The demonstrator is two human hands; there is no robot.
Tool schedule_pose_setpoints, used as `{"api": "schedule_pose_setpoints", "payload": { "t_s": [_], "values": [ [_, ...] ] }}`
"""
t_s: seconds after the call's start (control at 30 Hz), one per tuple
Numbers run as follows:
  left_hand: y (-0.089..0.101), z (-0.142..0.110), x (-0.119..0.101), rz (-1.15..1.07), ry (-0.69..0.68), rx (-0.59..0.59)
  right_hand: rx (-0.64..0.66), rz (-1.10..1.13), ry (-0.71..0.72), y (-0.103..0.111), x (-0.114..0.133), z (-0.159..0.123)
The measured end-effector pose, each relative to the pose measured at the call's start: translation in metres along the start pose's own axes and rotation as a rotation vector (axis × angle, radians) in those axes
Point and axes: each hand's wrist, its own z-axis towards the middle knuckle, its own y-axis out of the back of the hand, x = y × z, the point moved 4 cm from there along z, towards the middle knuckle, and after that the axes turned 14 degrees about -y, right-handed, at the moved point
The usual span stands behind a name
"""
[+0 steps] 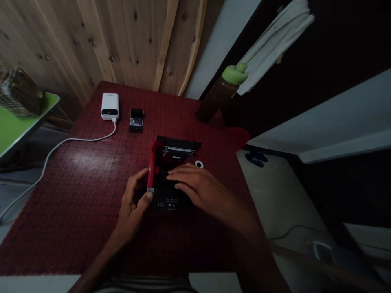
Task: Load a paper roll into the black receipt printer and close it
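A red and black portable printer (171, 203) lies on the table with its lid (179, 143) raised on the far side. Small buttons and lights mark its near panel. My left hand (132, 203) grips its left side, thumb at the near left corner and fingers along the red edge. My right hand (198, 185) reaches over the opened compartment from the right, fingers stretched out over its dark interior. Whether those fingertips touch anything inside is too dark to tell. Just past the right hand lies a small white ring (199, 164), perhaps a roll or core.
The red patterned table (88, 203) carries a white power bank (110, 106) with a white cable (73, 139), a small black object (136, 122) and a brown bottle (218, 95) with a green cap. A green table (18, 126) stands at left. Slippers (256, 158) lie on the floor.
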Motion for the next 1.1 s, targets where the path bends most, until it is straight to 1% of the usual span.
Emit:
{"api": "schedule_pose_setpoints", "payload": {
  "t_s": [0.07, 0.13, 0.23, 0.4, 0.53, 0.6, 0.67, 0.77, 0.83, 0.9, 0.97, 1.03, 1.1],
  "values": [
    [0.001, 0.0, -0.001, 0.019, -0.005, -0.008, -0.023, 0.015, 0.073, 0.004, 0.0, -0.007],
    [0.002, 0.001, -0.004, 0.032, -0.012, -0.016, -0.029, 0.011, 0.102, 0.003, 0.001, -0.01],
    [0.001, 0.003, -0.009, 0.0, 0.036, -0.01, -0.041, 0.011, 0.101, -0.002, 0.0, -0.009],
    [0.0, 0.009, -0.019, -0.042, 0.132, -0.028, -0.119, 0.021, 0.06, -0.006, -0.008, -0.01],
    [0.001, 0.011, -0.021, -0.039, 0.148, -0.025, -0.153, 0.029, 0.107, -0.007, -0.01, -0.009],
    [0.003, 0.012, -0.021, -0.009, 0.128, -0.035, -0.143, 0.012, 0.136, -0.009, -0.008, -0.006],
    [0.005, 0.019, -0.021, 0.032, 0.089, -0.055, -0.165, 0.003, 0.139, -0.01, -0.006, -0.005],
    [0.005, 0.041, -0.027, 0.081, -0.008, -0.069, -0.278, 0.017, 0.129, -0.009, -0.002, -0.011],
    [0.003, 0.062, -0.034, 0.101, -0.109, -0.079, -0.366, 0.034, 0.12, -0.009, 0.0, -0.02],
    [-0.001, 0.081, -0.042, 0.139, -0.199, -0.062, -0.435, 0.052, 0.11, -0.012, 0.002, -0.032],
    [-0.007, 0.093, -0.048, 0.154, -0.235, -0.006, -0.498, 0.053, 0.097, -0.016, 0.004, -0.043],
    [-0.011, 0.097, -0.051, 0.132, -0.242, 0.014, -0.551, 0.032, 0.087, -0.022, 0.007, -0.052],
    [-0.011, 0.094, -0.053, 0.11, -0.248, -0.018, -0.602, 0.005, 0.077, -0.026, 0.009, -0.06]
  ]
}}
